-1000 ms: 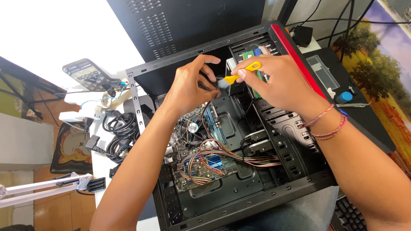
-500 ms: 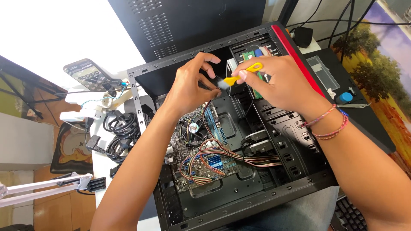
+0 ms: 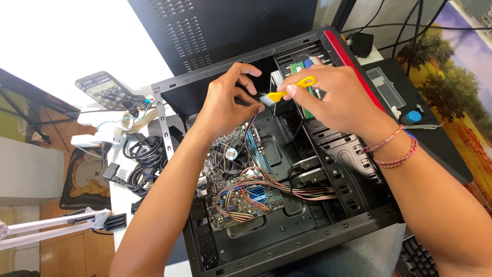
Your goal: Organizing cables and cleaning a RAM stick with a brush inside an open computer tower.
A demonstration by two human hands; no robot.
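Over an open computer case (image 3: 353, 169), the right hand (image 3: 335, 97) pinches a small yellow-handled brush (image 3: 287, 94), its bristles touching the left hand (image 3: 225, 105), whose fingers (image 3: 245, 69) curl loosely, holding nothing visible. Light, short strokes, well above the motherboard (image 3: 230, 184), seem wisest.

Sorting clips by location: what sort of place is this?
Probably a home desk or small repair bench for computers. An open computer case lies on its side with its motherboard exposed, coiled black cables beside it, and a keyboard at the edge.
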